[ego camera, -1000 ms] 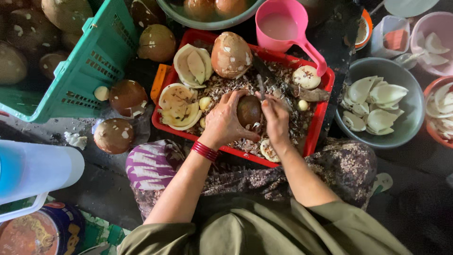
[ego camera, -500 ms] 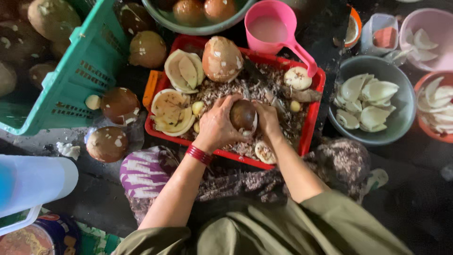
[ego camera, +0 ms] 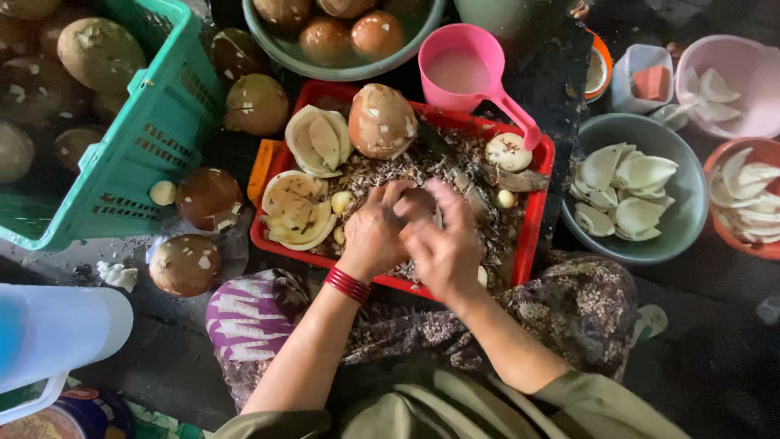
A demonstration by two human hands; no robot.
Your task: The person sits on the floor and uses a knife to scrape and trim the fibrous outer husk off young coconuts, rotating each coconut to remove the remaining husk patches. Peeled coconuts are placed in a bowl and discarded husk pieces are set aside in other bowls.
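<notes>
Both hands met over the middle of the red tray [ego camera: 536, 203], which sat on the person's lap. The left hand [ego camera: 375, 232] curled its fingers around a brown coconut [ego camera: 416, 203], only a small patch of shell showing between the two hands. The right hand [ego camera: 445, 244] lay over the coconut from the near side, fingers bent and pressed against it; the hand was blurred, so whether it held a tool could not be told. Red bangles [ego camera: 348, 284] ringed the left wrist.

Husk scraps covered the tray floor. At its far edge stood a whole coconut [ego camera: 382, 120], with a split shell [ego camera: 318, 140] beside it and more shell pieces [ego camera: 296, 210] at the left end. A pink scoop [ego camera: 471, 69] of pale liquid rested just beyond the tray. To the right, a grey bowl [ego camera: 589, 236] held white coconut slices [ego camera: 630, 183]. A green crate [ego camera: 154, 122] of coconuts stood on the left
</notes>
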